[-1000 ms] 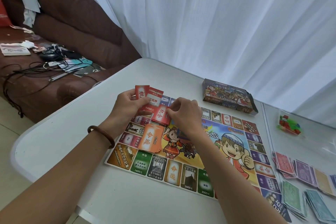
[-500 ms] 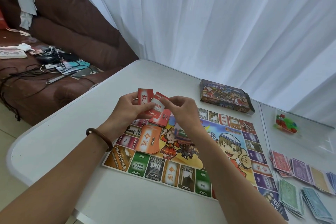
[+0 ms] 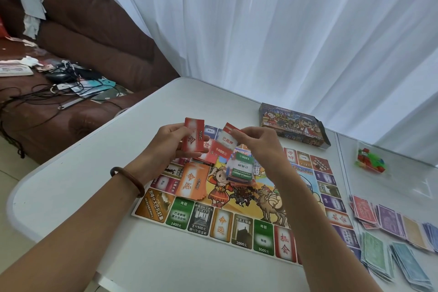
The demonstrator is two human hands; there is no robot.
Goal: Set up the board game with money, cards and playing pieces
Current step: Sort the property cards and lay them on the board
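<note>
Head view is showing the left hand [image 3: 169,149] gripping a fan of red cards [image 3: 193,138] above the game board [image 3: 237,227], probably to sort them by type. The right hand [image 3: 259,149] is pinching one red-and-white card [image 3: 227,141] by its top edge with curled fingers [image 3: 239,131]. An orange card stack [image 3: 193,182] and a mixed card pile [image 3: 240,170] are lying on the board beneath. Paper money [image 3: 391,223] is lying spread to the board's right, with the bagged playing pieces [image 3: 369,163] beyond. The tabletop [image 3: 83,185] is offering open room on the left.
</note>
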